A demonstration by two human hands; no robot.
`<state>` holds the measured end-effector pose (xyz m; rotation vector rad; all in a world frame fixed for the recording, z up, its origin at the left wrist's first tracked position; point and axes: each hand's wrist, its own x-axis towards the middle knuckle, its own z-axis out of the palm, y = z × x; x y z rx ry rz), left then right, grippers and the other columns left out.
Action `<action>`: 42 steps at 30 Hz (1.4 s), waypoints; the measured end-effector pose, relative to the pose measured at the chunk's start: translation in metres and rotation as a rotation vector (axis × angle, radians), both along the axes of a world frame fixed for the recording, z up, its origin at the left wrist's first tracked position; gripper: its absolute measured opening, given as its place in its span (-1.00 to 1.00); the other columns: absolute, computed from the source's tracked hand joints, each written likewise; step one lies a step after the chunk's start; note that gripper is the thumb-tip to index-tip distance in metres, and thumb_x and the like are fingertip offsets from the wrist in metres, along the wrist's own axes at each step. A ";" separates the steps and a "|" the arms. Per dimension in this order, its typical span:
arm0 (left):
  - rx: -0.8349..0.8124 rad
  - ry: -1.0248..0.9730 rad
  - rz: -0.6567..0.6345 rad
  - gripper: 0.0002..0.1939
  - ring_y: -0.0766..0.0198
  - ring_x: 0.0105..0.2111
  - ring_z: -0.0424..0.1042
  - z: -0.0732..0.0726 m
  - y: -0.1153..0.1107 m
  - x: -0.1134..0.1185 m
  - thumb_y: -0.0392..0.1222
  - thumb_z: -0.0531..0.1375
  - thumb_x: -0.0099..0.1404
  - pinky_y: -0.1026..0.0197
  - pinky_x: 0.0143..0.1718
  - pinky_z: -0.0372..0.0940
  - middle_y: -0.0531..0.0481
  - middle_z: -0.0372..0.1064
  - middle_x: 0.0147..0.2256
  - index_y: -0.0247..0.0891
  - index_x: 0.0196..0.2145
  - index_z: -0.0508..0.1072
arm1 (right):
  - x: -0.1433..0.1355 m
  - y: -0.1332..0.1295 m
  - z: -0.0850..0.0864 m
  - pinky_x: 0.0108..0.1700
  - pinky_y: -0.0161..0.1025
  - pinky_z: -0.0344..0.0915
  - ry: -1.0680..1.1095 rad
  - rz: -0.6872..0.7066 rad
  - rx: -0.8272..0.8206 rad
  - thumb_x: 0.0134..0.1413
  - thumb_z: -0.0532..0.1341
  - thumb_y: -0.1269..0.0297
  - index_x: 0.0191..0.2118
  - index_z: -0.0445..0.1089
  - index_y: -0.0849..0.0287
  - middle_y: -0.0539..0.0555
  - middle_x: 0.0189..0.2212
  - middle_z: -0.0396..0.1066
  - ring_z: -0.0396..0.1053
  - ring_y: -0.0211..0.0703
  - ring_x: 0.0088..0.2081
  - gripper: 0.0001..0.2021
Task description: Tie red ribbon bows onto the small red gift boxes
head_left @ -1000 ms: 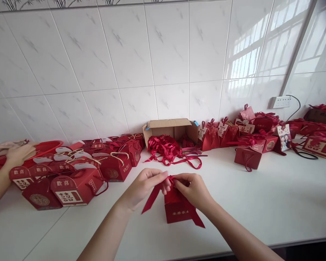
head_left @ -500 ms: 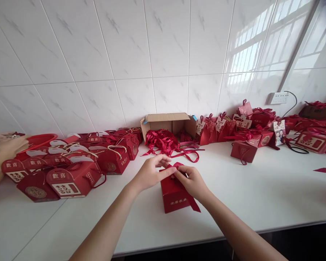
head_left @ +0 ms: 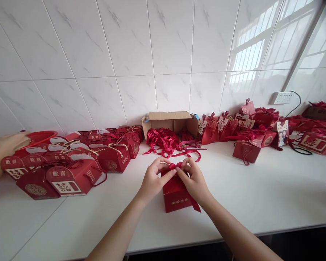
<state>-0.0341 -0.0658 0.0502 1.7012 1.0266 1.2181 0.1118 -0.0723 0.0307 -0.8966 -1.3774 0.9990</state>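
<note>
A small red box [head_left: 177, 200] with gold characters stands on the white table in front of me. On its top is a red ribbon bow [head_left: 175, 166], its loops between my two hands. My left hand [head_left: 155, 178] pinches the bow's left side between thumb and fingers. My right hand [head_left: 192, 179] pinches the right side, its thumb tip close to the left one. One ribbon tail [head_left: 195, 205] hangs over the box's front right corner. The knot itself is partly hidden by my thumbs.
An open cardboard box [head_left: 169, 116] spilling red ribbons [head_left: 163, 140] stands by the wall. Rows of red boxes [head_left: 74, 178] fill the left; more [head_left: 246, 150] stand right. At far left, another person's hand [head_left: 12, 144] is near a red basin [head_left: 40, 137].
My left hand has closed in on the bow, its fingers now bent around the left side. My right fingers have risen at the bow. The view has shifted slightly.
</note>
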 end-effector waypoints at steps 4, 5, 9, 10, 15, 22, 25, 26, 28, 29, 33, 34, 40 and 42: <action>0.029 0.012 0.046 -0.92 0.29 -0.32 0.41 -0.006 0.004 0.001 -0.22 0.21 0.15 0.27 -0.22 0.29 0.02 0.40 -0.39 -0.27 -0.40 0.39 | -0.002 0.000 -0.004 -0.40 -0.31 0.21 -0.066 -0.105 0.111 0.08 0.13 0.25 -0.38 0.15 0.11 -0.05 -0.47 0.30 0.26 -0.26 -0.45 -0.89; 0.038 0.014 0.055 -0.92 0.29 -0.32 0.40 -0.007 0.004 0.000 -0.23 0.21 0.15 0.27 -0.23 0.29 0.02 0.39 -0.39 -0.27 -0.41 0.39 | -0.002 0.000 -0.004 -0.36 -0.30 0.24 -0.084 -0.132 0.132 0.06 0.14 0.27 -0.37 0.18 0.12 -0.03 -0.45 0.31 0.28 -0.24 -0.41 -0.90; 0.054 0.017 0.048 -0.90 0.28 -0.31 0.40 -0.011 0.003 0.000 -0.21 0.22 0.15 0.27 -0.24 0.29 0.02 0.38 -0.38 -0.26 -0.37 0.37 | -0.001 0.000 -0.004 -0.25 -0.23 0.30 -0.132 -0.171 0.119 0.05 0.16 0.26 -0.33 0.29 0.15 0.03 -0.39 0.38 0.34 -0.19 -0.35 -0.91; 0.062 0.023 0.044 -0.89 0.28 -0.30 0.40 -0.011 0.003 0.000 -0.20 0.22 0.15 0.26 -0.23 0.30 0.02 0.38 -0.37 -0.25 -0.36 0.37 | -0.001 0.000 -0.003 -0.23 -0.21 0.30 -0.150 -0.184 0.121 0.05 0.16 0.25 -0.33 0.31 0.15 0.05 -0.38 0.38 0.35 -0.17 -0.33 -0.90; 0.157 0.044 0.117 -0.95 0.18 -0.11 0.39 -0.013 0.002 0.001 -0.26 0.18 0.16 0.14 -0.03 0.24 -0.06 0.43 -0.24 -0.24 -0.36 0.38 | 0.003 -0.002 -0.004 -0.11 -0.11 0.30 -0.332 -0.237 0.242 0.04 0.17 0.25 -0.36 0.41 0.15 0.14 -0.23 0.34 0.34 -0.07 -0.18 -0.88; 0.062 -0.012 0.062 -0.88 0.14 -0.09 0.41 -0.012 0.002 0.001 -0.16 0.20 0.17 0.11 -0.07 0.28 -0.11 0.45 -0.14 -0.24 -0.34 0.37 | 0.010 -0.003 0.001 0.03 -0.04 0.21 -0.331 -0.141 0.080 0.01 0.20 0.19 -0.41 0.46 0.12 0.16 -0.02 0.27 0.27 0.02 0.01 -0.85; 0.007 -0.050 0.029 -0.85 0.14 -0.10 0.42 -0.013 0.004 0.003 -0.14 0.20 0.18 0.11 -0.10 0.30 -0.13 0.45 -0.14 -0.25 -0.33 0.35 | 0.013 -0.003 0.005 -0.04 -0.09 0.27 -0.205 0.002 -0.091 0.01 0.19 0.11 -0.44 0.46 0.14 0.14 0.10 0.18 0.23 0.05 0.06 -0.78; -0.005 -0.057 0.016 -0.85 0.14 -0.11 0.42 -0.013 0.005 0.004 -0.14 0.20 0.18 0.12 -0.10 0.30 -0.13 0.45 -0.14 -0.26 -0.33 0.35 | 0.014 -0.003 0.006 -0.06 -0.11 0.27 -0.174 0.054 -0.125 0.01 0.20 0.10 -0.48 0.45 0.15 0.12 0.12 0.16 0.20 0.06 0.10 -0.76; -0.027 -0.068 -0.017 -0.85 0.15 -0.13 0.43 -0.013 0.007 0.006 -0.15 0.20 0.18 0.12 -0.12 0.31 -0.13 0.45 -0.15 -0.26 -0.34 0.34 | 0.015 -0.004 0.007 -0.04 -0.13 0.24 -0.134 0.136 -0.157 0.00 0.21 0.11 -0.56 0.41 0.18 0.11 0.13 0.16 0.11 0.09 0.16 -0.73; -0.030 -0.071 -0.030 -0.85 0.16 -0.14 0.44 -0.013 0.009 0.007 -0.15 0.20 0.18 0.12 -0.12 0.31 -0.12 0.45 -0.17 -0.26 -0.34 0.33 | 0.015 -0.004 0.007 -0.03 -0.14 0.23 -0.113 0.161 -0.166 0.00 0.21 0.12 -0.58 0.40 0.18 0.10 0.13 0.17 0.08 0.10 0.18 -0.73; 0.100 -0.043 0.042 -0.88 0.22 -0.19 0.42 -0.010 0.007 0.005 -0.20 0.20 0.17 0.11 -0.06 0.26 -0.03 0.42 -0.30 -0.25 -0.32 0.34 | 0.013 -0.003 0.005 -0.07 -0.18 0.25 0.009 0.151 -0.204 0.02 0.20 0.12 -0.50 0.44 0.18 0.10 0.12 0.18 0.10 0.08 0.17 -0.75; 0.146 0.011 0.057 -0.90 0.22 -0.19 0.41 -0.008 0.004 0.004 -0.20 0.19 0.17 0.10 -0.03 0.24 -0.02 0.41 -0.31 -0.25 -0.33 0.37 | 0.012 -0.003 0.004 -0.07 -0.20 0.24 0.018 0.128 -0.201 0.02 0.19 0.12 -0.51 0.44 0.17 0.11 0.08 0.24 0.07 0.07 0.18 -0.75; 0.203 0.283 0.097 -0.86 0.15 -0.20 0.41 0.001 -0.012 -0.003 -0.19 0.24 0.12 0.09 -0.11 0.29 -0.04 0.43 -0.27 -0.17 -0.32 0.50 | 0.011 -0.008 0.005 0.00 -0.13 0.20 -0.021 0.092 -0.188 0.03 0.19 0.11 -0.53 0.46 0.14 0.15 -0.09 0.39 0.00 0.06 0.22 -0.74; 0.173 0.283 0.137 -0.90 0.16 -0.24 0.43 0.001 -0.010 -0.002 -0.17 0.23 0.13 0.10 -0.13 0.30 -0.03 0.45 -0.29 -0.17 -0.37 0.52 | 0.016 -0.011 0.008 0.00 -0.11 0.21 -0.021 0.130 -0.216 0.06 0.16 0.08 -0.44 0.51 0.12 0.11 0.05 0.29 0.07 0.06 0.18 -0.73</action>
